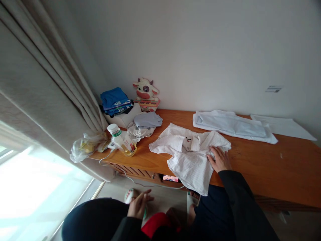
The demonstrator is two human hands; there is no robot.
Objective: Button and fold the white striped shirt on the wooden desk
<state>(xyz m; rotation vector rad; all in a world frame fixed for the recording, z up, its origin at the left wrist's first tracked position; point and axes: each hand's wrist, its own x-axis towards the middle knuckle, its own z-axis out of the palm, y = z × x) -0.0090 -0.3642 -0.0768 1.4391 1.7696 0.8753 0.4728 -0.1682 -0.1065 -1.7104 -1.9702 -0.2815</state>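
A white short-sleeved shirt (189,167) with a collar lies spread on the wooden cabinet top (253,164), its hem hanging over the front edge. My right hand (219,159) rests on the shirt's right side near the sleeve, fingers spread and lying flat. Below the cabinet edge, my left hand (137,205) is held over my lap, away from the shirt. Its fingers are loosely stretched out and nothing shows in them.
Folded white cloth (230,125) and white sheets (283,126) lie along the wall. On the left are a bottle (122,142), a plastic bag (86,147), grey clothing (147,119), blue folded clothes (115,98) and a cow toy (145,90). A cable (142,184) hangs in front.
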